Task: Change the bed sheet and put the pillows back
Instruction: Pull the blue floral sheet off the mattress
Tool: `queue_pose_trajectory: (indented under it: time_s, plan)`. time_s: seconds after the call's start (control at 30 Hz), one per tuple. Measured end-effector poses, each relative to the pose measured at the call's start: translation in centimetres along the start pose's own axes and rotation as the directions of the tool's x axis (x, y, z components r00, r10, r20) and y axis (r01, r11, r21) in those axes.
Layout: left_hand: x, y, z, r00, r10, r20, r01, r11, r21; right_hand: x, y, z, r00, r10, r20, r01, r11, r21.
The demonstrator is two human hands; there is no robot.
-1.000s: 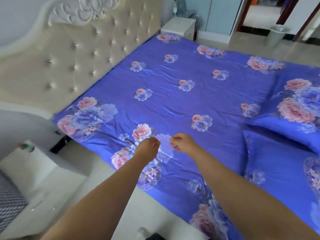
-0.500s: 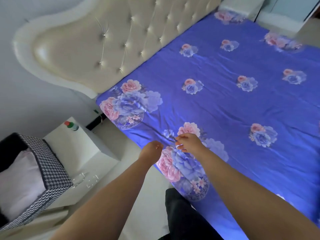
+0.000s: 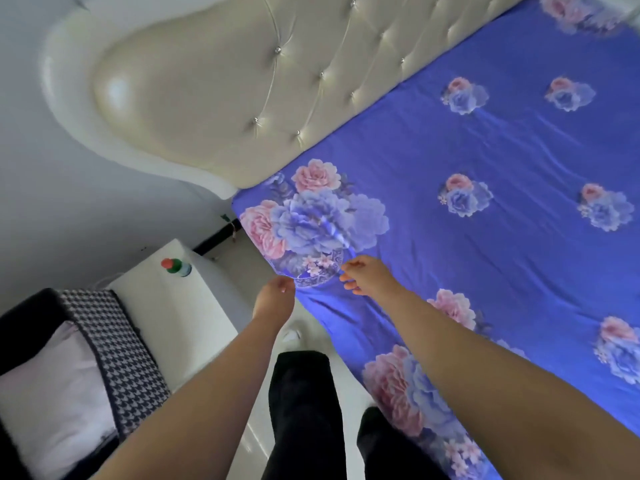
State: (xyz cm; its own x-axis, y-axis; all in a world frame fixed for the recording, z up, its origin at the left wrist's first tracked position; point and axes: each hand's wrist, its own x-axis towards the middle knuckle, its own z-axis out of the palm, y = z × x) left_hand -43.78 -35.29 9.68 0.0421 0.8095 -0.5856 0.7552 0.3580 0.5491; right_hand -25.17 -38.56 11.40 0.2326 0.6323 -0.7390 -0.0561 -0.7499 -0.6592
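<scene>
I see both arms out over the bed's near corner by the headboard (image 3: 221, 98), cream, glossy, button-tufted. The bed sheet (image 3: 485, 237), smooth blue fabric with pink and blue peony prints and faint creases, lies spread across the mattress. My left hand (image 3: 273, 299) sits at the sheet's side edge, fingers curled; looks like a pinch on the hem, but I cannot tell. My right hand (image 3: 367, 275) rests on the sheet, fingers loosely bent. A white nightstand (image 3: 180, 323) stands beside the bed with a red-capped bottle (image 3: 176, 267).
</scene>
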Motion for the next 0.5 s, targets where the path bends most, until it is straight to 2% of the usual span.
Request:
queue_pose_trajectory:
  time_s: [0.1,0.23,0.4,0.5]
  plan:
    - [6.3,-0.1,-2.8,0.999,-0.024,0.034,0.025,0.999,-0.026,4.5,-3.2,3.7,0.999,0.005,-0.035,-0.004,0.999,0.040]
    - [14.2,-1.3,-6.3,0.997,-0.054,0.047,0.056,0.998,-0.037,10.3,-5.7,8.7,0.999,0.015,-0.029,-0.015,1.000,0.003]
    - [21.7,-4.4,-7.4,0.984,-0.175,0.032,0.178,0.975,-0.133,16.7,-6.4,13.8,0.999,-0.009,-0.040,0.002,0.986,-0.169]
    - [25.6,-6.8,-6.4,0.968,-0.244,0.065,0.248,0.967,-0.066,20.9,-5.4,15.6,0.998,0.000,-0.063,-0.013,0.978,-0.208]
